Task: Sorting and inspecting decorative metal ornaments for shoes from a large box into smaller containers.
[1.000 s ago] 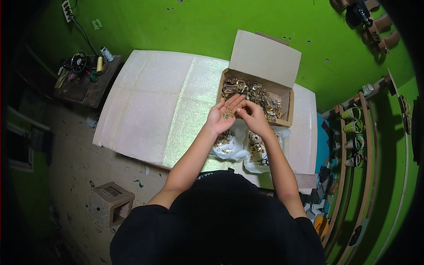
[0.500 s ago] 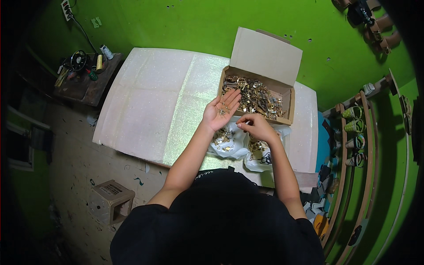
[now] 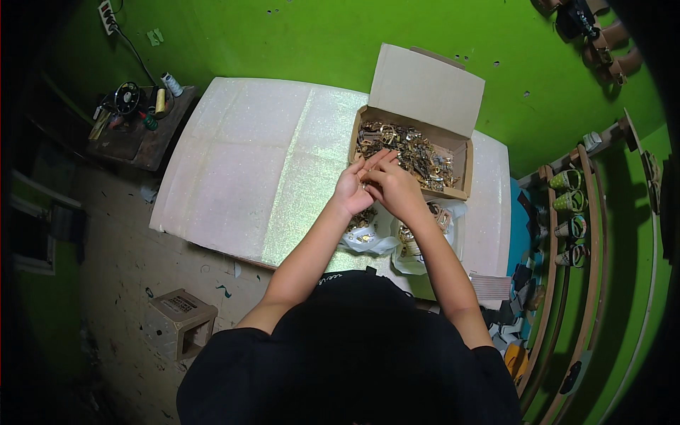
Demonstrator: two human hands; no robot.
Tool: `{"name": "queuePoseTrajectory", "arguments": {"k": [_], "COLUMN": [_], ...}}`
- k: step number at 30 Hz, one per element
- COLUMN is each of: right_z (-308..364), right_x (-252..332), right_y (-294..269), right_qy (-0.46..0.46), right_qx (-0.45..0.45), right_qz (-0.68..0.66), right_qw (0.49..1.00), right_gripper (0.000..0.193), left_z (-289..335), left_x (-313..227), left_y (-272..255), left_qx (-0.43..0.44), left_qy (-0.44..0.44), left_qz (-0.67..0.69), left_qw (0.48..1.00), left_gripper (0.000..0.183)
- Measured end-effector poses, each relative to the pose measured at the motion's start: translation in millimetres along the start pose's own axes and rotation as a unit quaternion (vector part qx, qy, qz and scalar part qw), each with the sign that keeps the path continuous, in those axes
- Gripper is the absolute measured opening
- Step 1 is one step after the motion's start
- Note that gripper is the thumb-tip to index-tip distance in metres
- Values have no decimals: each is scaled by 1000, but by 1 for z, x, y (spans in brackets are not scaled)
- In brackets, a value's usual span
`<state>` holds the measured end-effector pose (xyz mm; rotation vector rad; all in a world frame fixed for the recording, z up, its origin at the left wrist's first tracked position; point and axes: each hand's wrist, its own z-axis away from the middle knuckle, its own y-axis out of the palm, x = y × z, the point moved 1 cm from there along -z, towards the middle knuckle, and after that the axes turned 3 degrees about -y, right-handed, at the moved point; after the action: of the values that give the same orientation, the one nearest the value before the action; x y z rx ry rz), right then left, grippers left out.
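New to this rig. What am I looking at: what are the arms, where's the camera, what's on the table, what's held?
No machine here: these are a person's bare hands, with forearms coming in from below. The camera is a wide fisheye worn on the head, looking down, so straight edges bend and picture left is the person's left. On the table sits an open cardboard box of small metal pieces. Nearer the person are a left bag and a right bag, both white, with pieces inside too. The left hand is palm up; the right hand covers much of it, so what is held can't be made out.
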<state>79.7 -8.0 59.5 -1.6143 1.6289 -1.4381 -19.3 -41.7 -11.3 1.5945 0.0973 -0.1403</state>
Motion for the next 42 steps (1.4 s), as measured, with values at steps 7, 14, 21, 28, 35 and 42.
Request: {"name": "queuePoseTrajectory", "arguments": {"k": [7, 14, 21, 28, 35, 42], "right_z": [-2, -3, -2, 0, 16, 34], "right_x": [-1, -4, -9, -13, -27, -35], "right_y": [5, 8, 15, 6, 16, 30], "right_qy": [-47, -63, -65, 41, 260, 347], "right_qx": [-18, -11, -19, -20, -22, -43], "right_qz": [48, 44, 62, -161, -510, -652], "right_qw": [998, 997, 996, 986, 819, 673], "right_gripper": [13, 12, 15, 18, 11, 7], "left_z": [1, 0, 0, 0, 3, 6], "left_x": [1, 0, 0, -3, -12, -21], "left_y": [3, 1, 5, -5, -6, -10], "left_qx": [-1, 2, -24, -22, -41, -32], "left_qy": [-1, -1, -1, 5, 10, 17], "left_qz": [11, 8, 4, 7, 61, 107], "left_qw": [1000, 1000, 1000, 1000, 997, 994], "left_gripper": [46, 46, 46, 46, 46, 44]}}
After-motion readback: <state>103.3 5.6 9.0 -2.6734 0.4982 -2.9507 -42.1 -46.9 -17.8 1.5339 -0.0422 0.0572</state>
